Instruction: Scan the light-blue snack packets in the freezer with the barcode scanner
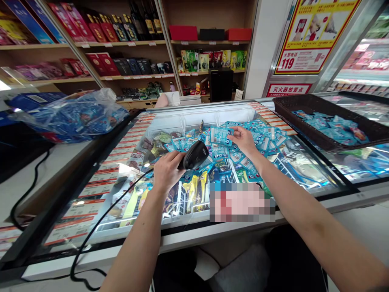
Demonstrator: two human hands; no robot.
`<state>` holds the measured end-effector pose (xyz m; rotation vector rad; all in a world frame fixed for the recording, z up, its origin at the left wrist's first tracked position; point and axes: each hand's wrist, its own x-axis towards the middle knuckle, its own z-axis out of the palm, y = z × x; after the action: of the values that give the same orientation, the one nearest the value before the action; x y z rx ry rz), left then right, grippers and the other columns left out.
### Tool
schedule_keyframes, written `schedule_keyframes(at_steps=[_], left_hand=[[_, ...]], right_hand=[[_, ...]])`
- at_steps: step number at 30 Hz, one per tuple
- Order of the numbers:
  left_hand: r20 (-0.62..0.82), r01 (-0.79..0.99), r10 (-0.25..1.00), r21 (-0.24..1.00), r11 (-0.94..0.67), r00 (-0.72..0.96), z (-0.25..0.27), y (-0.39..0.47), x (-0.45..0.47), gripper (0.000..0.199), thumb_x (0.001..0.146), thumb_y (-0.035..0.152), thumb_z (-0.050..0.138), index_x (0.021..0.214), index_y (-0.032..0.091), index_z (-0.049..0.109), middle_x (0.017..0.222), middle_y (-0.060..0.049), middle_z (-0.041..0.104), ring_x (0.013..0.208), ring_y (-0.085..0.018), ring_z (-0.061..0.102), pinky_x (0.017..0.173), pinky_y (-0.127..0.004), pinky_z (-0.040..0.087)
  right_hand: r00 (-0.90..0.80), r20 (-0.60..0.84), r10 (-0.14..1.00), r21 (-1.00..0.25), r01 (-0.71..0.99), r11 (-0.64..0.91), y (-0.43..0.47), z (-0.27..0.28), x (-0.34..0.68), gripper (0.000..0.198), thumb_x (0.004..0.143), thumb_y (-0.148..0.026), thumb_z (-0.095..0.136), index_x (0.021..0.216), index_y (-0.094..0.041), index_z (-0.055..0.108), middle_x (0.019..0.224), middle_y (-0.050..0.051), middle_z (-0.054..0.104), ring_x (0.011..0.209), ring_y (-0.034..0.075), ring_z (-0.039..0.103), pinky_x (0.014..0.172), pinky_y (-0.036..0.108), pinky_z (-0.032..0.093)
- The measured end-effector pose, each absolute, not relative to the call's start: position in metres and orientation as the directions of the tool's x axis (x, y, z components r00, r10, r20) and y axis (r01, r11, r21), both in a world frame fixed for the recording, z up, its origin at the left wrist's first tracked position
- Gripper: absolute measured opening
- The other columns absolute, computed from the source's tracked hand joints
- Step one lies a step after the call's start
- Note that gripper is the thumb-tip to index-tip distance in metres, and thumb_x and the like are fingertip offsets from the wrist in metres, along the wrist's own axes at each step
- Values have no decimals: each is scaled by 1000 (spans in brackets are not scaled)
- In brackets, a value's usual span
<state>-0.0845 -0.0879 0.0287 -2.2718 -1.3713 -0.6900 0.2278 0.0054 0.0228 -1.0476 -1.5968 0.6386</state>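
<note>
My left hand (168,170) is wrapped round a black barcode scanner (196,155), its head tilted up and to the right. A black cord (117,202) runs from the scanner down to the left. In my right hand (243,140) I pinch a small light-blue packet (220,136) by its right end, with printing facing me. The packet is just beyond the scanner's head, apart from it. Many similar blue packets (266,138) lie heaped under and around my right hand, on the glass top of a chest freezer.
Wrapped ice creams (196,190) show through the glass. A brown basket (306,121) with more blue packets stands at the right. At the left lies a clear plastic bag (88,113) of blue packs. Stocked shelves (121,44) stand behind.
</note>
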Motion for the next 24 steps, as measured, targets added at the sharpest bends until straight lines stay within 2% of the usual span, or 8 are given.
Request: schedule_keyframes(at_steps=[15, 18, 20, 22, 24], left_hand=[[595, 890, 689, -103, -445, 414, 28, -89, -82, 31, 80, 25, 54, 110, 24, 63, 99, -5, 68, 89, -20, 62, 69, -29, 42], [608, 896, 686, -98, -433, 398, 29, -89, -83, 30, 80, 25, 54, 109, 23, 63, 97, -5, 68, 86, -19, 62, 68, -28, 42], [632, 905, 676, -97, -415, 378, 31, -89, -84, 28, 81, 25, 53, 106, 23, 64, 93, -4, 68, 83, -18, 62, 66, -27, 41], [660, 917, 665, -94, -387, 349, 32, -89, -86, 25, 81, 26, 54, 103, 23, 65, 90, -3, 68, 82, -17, 62, 64, -27, 40], [685, 931, 658, -85, -355, 313, 32, -88, -89, 24, 81, 27, 55, 101, 23, 65, 89, -3, 68, 82, -18, 62, 63, -27, 38]], right_hand=[[-58, 489, 870, -818, 314, 481, 7, 20, 228, 33, 75, -37, 64, 104, -21, 59, 60, -6, 48, 57, 14, 52, 59, 30, 48], [-30, 503, 864, -787, 398, 472, 5, 21, 228, 42, 77, -36, 61, 116, -21, 55, 63, -5, 52, 55, 14, 52, 57, 30, 48], [25, 527, 849, -757, 467, 457, 4, 23, 230, 46, 78, -33, 60, 122, -22, 53, 74, -2, 59, 55, 14, 53, 60, 30, 48], [75, 563, 823, -712, 549, 437, 3, 25, 232, 40, 80, -31, 58, 118, -21, 57, 83, 2, 64, 58, 15, 56, 66, 32, 50], [104, 596, 796, -651, 643, 403, 2, 26, 235, 31, 81, -28, 54, 110, -19, 62, 82, 4, 66, 64, 17, 59, 74, 35, 50]])
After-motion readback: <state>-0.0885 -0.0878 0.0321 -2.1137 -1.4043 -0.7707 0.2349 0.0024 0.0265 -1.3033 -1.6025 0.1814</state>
